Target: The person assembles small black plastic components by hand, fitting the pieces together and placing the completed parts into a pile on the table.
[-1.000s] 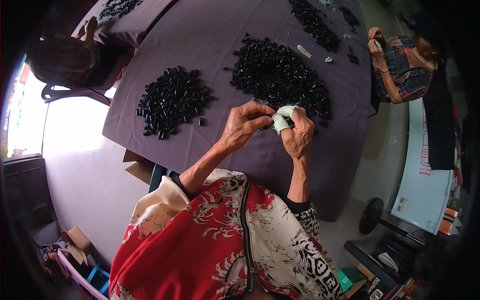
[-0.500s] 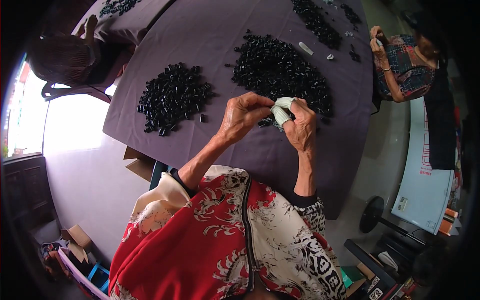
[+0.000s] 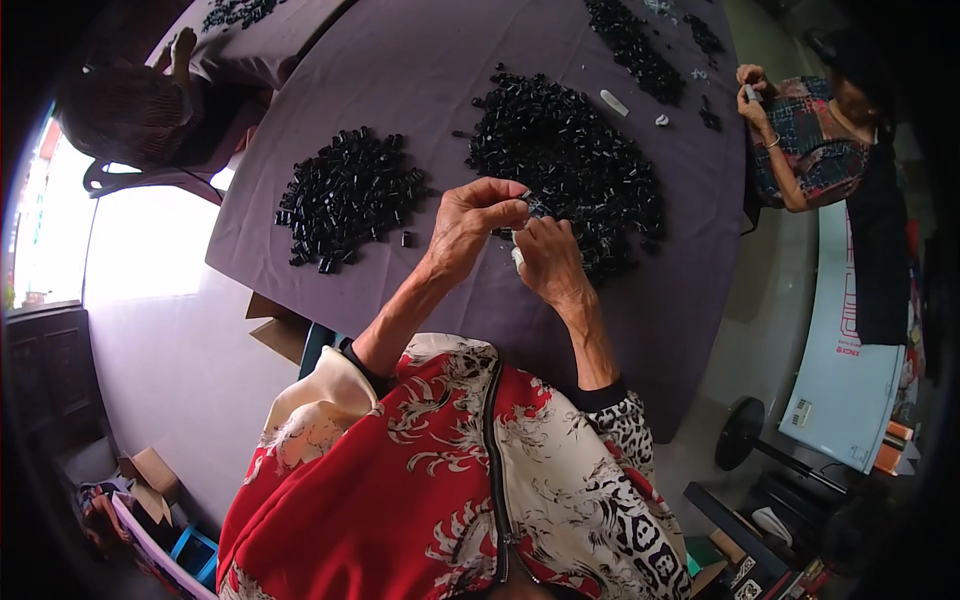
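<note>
My left hand is closed in a pinch, with a small black piece showing at the tips of thumb and forefinger. My right hand is beside it, knuckles up and fingers curled in; whatever they grip is hidden. A bit of white knitted finger cover shows at the right hand's edge. Both hands are over the near side of a large heap of short, shiny black cylinders. To the left lies a smaller heap of similar black cylinders, with a single one lying apart.
A purple-grey cloth covers the table. Beyond the large heap lie a white flat strip, a white crumpled bit and another black heap. One person works at the right, another sits far left.
My right hand has turned knuckles up and moved left, largely hiding its white finger covers. My left hand has shifted slightly left, and the small black piece now shows at its fingertips.
</note>
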Tool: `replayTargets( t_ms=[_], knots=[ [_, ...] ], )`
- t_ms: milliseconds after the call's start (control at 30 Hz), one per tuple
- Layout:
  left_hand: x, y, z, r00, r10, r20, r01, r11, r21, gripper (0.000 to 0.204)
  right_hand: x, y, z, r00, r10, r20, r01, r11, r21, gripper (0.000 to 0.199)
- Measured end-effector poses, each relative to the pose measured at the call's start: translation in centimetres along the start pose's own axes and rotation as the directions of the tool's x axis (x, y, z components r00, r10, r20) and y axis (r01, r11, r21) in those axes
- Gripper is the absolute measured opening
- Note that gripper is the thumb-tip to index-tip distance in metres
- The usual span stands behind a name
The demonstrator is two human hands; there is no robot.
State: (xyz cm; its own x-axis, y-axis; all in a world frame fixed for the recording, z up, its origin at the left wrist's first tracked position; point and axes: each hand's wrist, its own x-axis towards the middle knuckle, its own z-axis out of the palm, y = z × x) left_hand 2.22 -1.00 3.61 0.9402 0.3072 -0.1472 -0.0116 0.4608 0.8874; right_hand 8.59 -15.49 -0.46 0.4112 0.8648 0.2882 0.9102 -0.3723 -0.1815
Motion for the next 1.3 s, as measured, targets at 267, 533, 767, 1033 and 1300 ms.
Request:
replayTargets(
  t_ms=[267, 533, 767, 1033, 1300],
  knots=[
    [-0.3, 0.2, 0.8, 0.999, -0.045, 0.027, 0.046, 0.998, -0.038, 0.013, -0.5, 1.0, -3.9, 0.806, 0.576, 0.136, -0.291, 0.186, 0.938, 0.013],
    [-0.5, 1.2, 3.6, 0.990, -0.071, 0.122, 0.082, 0.993, -0.086, 0.013, 0.4, 1.2, -6.8, 0.803, 0.590, -0.090, 0.021, 0.123, 0.992, 0.026],
    [-0.1, 1.7, 5.6, 0.994, -0.010, 0.110, 0.019, 0.997, -0.081, 0.012, 1.2, 1.1, -7.2, 0.784, 0.596, -0.175, 0.245, -0.038, 0.969, 0.019],
    [-0.3, 1.6, 6.3, 0.996, 0.044, 0.080, -0.040, 0.998, -0.055, 0.014, 1.4, 0.7, -7.0, 0.758, 0.631, -0.167, 0.283, -0.086, 0.955, 0.022],
    [-0.4, 1.3, 6.4, 0.997, 0.052, 0.055, -0.051, 0.998, -0.023, 0.016, 1.2, 0.5, -7.1, 0.756, 0.634, -0.161, 0.217, -0.011, 0.976, 0.019]
  ],
)
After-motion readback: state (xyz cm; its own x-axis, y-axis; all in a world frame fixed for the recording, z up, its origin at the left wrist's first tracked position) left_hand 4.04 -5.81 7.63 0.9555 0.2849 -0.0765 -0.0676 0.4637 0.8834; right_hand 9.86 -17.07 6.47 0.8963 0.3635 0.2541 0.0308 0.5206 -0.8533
